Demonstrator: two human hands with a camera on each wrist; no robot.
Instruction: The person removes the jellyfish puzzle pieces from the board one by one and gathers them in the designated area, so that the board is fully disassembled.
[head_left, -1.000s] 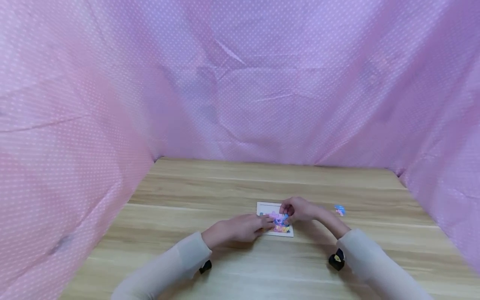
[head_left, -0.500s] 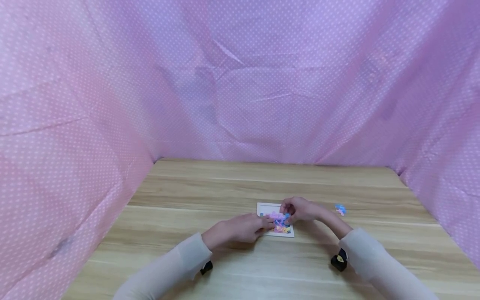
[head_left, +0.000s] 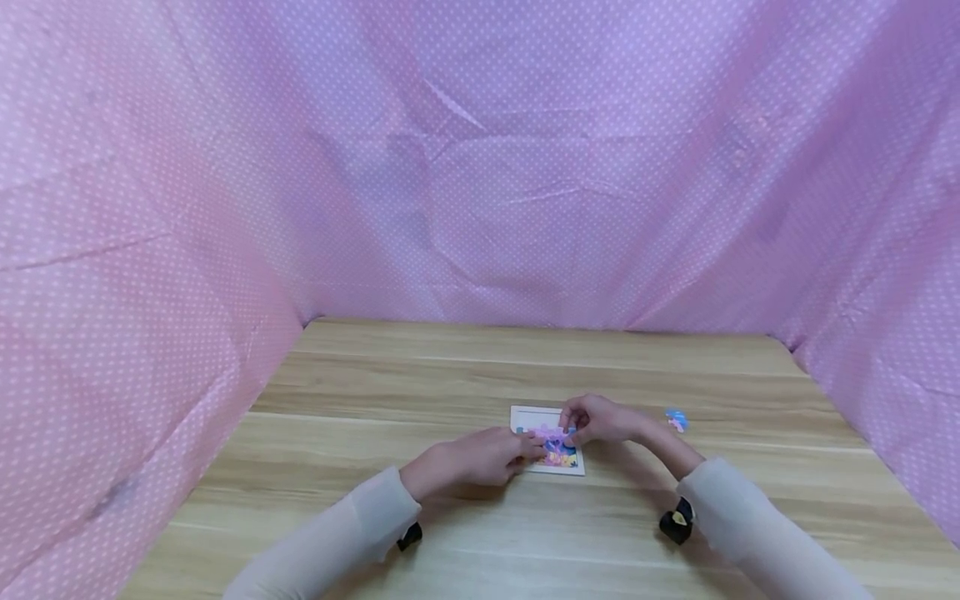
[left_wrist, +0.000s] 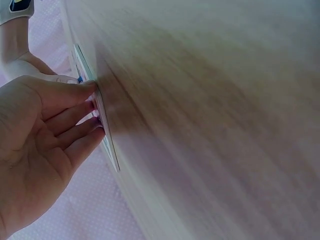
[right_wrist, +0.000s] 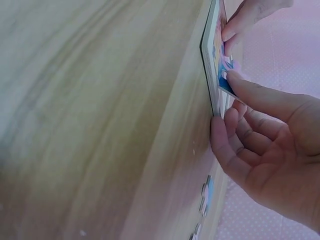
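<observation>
A jigsaw puzzle in a white-bordered tray (head_left: pixel 534 413) lies on the wooden table, its lower part filled with a pink, blue and yellow picture. My left hand (head_left: pixel 483 457) reaches in from the left; its fairly straight fingertips rest on the picture, and in the left wrist view the thumb is at the tray's edge. From the right, my right hand (head_left: pixel 600 418) pinches a blue puzzle piece (right_wrist: pixel 226 85), thumb on top, at the right side of the picture. The piece sits slightly tilted over the tray in the right wrist view. The fingers partly cover the tray's upper right.
Loose blue and pink puzzle pieces (head_left: pixel 677 419) lie on the table (head_left: pixel 420 375) to the right of the tray. Pink dotted cloth (head_left: pixel 480 208) hangs at the back and both sides. A black wrist device (head_left: pixel 677 522) shows under the right sleeve.
Both hands keep almost the same place on the puzzle. The blue piece and the right thumb have shifted slightly toward the picture.
</observation>
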